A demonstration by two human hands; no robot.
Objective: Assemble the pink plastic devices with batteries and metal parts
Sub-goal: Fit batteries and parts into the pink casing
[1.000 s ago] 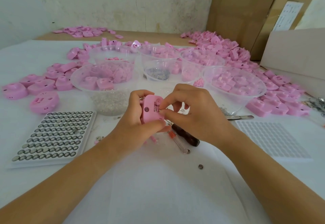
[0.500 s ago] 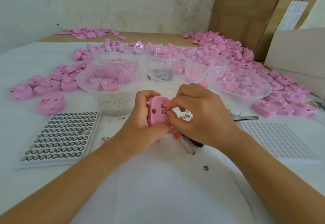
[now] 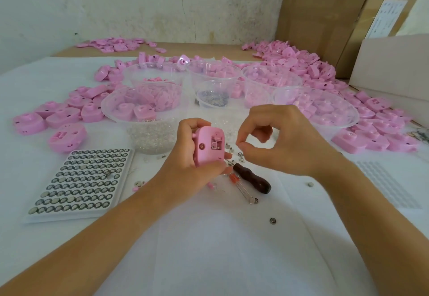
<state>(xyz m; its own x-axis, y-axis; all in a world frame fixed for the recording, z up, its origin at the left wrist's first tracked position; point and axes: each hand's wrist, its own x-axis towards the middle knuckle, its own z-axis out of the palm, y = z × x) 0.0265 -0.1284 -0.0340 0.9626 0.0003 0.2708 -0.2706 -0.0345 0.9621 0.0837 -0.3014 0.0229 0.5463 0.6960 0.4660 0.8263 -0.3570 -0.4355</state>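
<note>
My left hand (image 3: 188, 156) grips a pink plastic device (image 3: 209, 147) upright above the table, its back facing me with an open compartment showing metal inside. My right hand (image 3: 283, 142) hovers just to the right of the device and does not touch it; thumb and forefinger tips are pinched together, and nothing shows between them. Small metal parts (image 3: 241, 156) lie on the table below those fingertips. A white tray of button batteries (image 3: 86, 177) sits at the left. One loose battery (image 3: 272, 220) lies near my right forearm.
A dark wooden-handled tool (image 3: 253, 178) and a clear tube lie under my hands. Clear bowls (image 3: 109, 107) with pink parts, one with metal bits (image 3: 212, 97), stand behind. Pink devices (image 3: 301, 61) are heaped at left and right. A blank white tray (image 3: 390, 184) lies right; cardboard boxes (image 3: 325, 17) stand behind.
My right hand has come off the device's compartment and drawn back to the right. The left hand keeps hold of the device, turned slightly.
</note>
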